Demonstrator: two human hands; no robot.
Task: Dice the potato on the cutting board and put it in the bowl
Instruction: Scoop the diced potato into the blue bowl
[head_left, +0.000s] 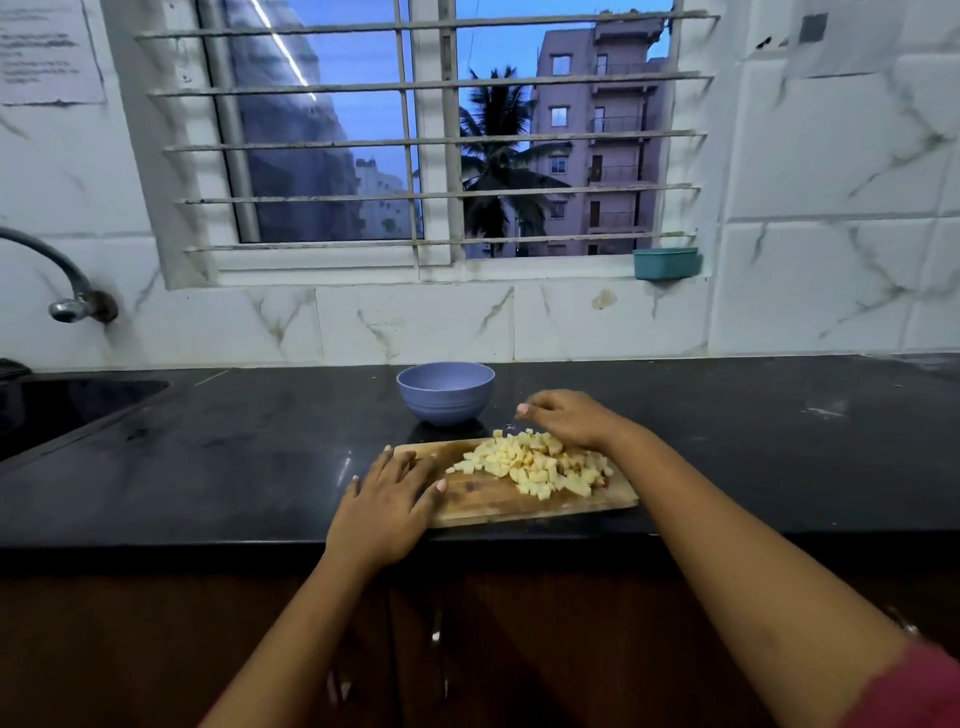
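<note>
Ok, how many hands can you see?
2. The left hand rests flat on the left end of the cutting board. The right hand is at the far side of the potato pieces, right of the bowl. None seem hidden.

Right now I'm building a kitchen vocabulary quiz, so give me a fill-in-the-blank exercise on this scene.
1. The diced potato lies heaped on the cutting ____.
2. The ____ hand rests flat on the bare end of the board.
3. The bowl stands between the board and the tiled ____.
Missing: board; left; wall.
</note>
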